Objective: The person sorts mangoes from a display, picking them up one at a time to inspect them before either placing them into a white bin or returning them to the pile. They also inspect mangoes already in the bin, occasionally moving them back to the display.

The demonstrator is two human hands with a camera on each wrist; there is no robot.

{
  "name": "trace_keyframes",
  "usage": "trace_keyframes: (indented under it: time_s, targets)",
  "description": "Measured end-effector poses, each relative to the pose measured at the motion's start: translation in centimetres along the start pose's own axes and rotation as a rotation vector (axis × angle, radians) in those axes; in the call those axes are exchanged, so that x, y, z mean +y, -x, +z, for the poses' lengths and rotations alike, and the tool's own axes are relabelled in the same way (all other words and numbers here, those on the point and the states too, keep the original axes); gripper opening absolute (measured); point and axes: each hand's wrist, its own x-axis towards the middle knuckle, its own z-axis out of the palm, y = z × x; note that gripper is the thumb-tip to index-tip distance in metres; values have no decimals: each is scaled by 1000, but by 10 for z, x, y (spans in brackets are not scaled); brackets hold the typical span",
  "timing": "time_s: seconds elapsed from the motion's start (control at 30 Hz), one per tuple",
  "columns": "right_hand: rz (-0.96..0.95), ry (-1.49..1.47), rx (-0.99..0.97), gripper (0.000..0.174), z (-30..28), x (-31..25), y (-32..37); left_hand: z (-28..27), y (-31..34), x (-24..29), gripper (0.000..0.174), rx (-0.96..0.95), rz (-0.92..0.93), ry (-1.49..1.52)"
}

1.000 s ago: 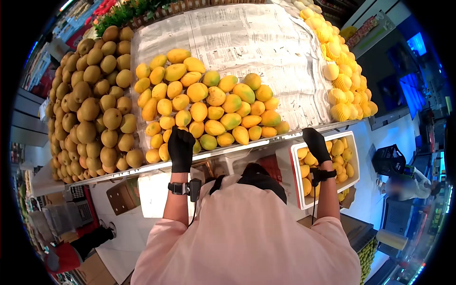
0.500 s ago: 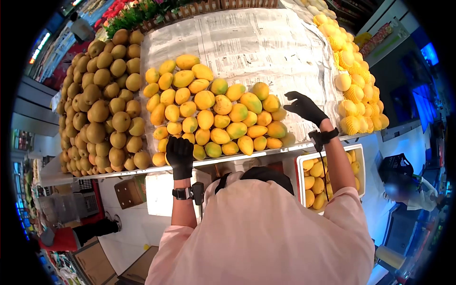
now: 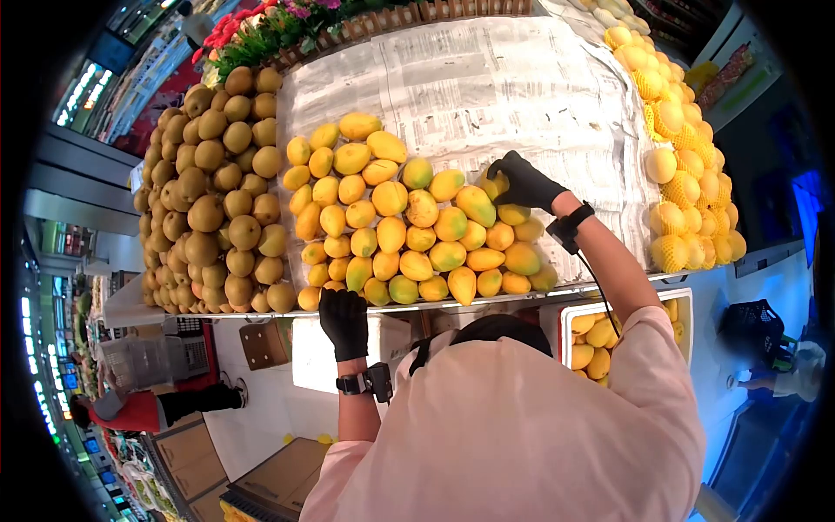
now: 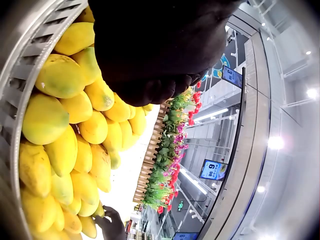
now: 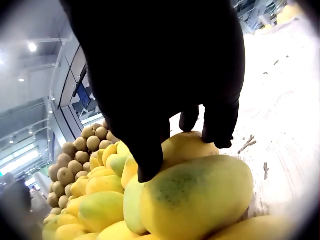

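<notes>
At the right edge of a bed of yellow-green mangoes, my black-gloved right hand grips a mango. In the right wrist view that mango sits between the thumb and fingers, partly behind a larger mango with a dark green patch. My left hand, also gloved in black, is at the stand's front edge below the nearest mangoes. Its fingers are curled and nothing shows in them; in the left wrist view the left hand looms over the mango rows.
Newspaper lines the stand behind and right of the mangoes. Brown round fruit is heaped at the left, and netted yellow fruit at the right. A white foam box of mangoes stands below the front edge. Flowers border the back.
My right hand has moved from above the foam box, up and left over the newspaper, and taken hold of a mango. The left hand stays by the front edge; the head view has shifted.
</notes>
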Motion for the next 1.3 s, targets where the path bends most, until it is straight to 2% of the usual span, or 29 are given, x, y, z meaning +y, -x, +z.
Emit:
trace_keyframes:
  time_s: [0.13, 0.23, 0.3, 0.43, 0.53, 0.63, 0.9, 1.0, 1.1, 1.13, 1.23, 1.3]
  targets:
    - [26, -71, 66, 56, 1, 11, -7, 0, 2, -1, 31, 12, 34, -6]
    - [73, -167, 123, 50, -1, 16, -7, 20, 5, 0, 34, -85, 132, -374]
    - [104, -188, 158, 45, -6, 12, -5, 14, 3, -1, 35, -61, 99, -213]
    - [-9, -114, 270, 41, 1, 24, -10, 12, -1, -1, 34, -21, 54, 4]
    - [-33, -41, 313, 42, 4, 24, -10, 13, -4, -1, 34, -38, 28, 59]
    - [-28, -11, 287, 43, 5, 20, -9, 17, -6, -4, 34, 52, 25, -23]
    - [-75, -71, 218, 47, 7, 18, -13, 24, -14, -7, 33, -42, -42, 50]
    - [-75, -114, 247, 48, 11, 32, -17, 32, -14, -8, 34, 36, -59, 59]
    - [70, -320, 310, 46, 3, 35, -15, 30, -15, -6, 35, 14, -50, 43]
    - [343, -479, 155, 46, -6, 36, -13, 30, -15, -6, 35, 24, -51, 27]
    - [276, -915, 237, 46, -5, 50, -8, 30, -16, -6, 35, 30, -56, 4]
    - [268, -1019, 278, 44, -11, 42, -3, 28, -18, -6, 35, 6, -61, 24]
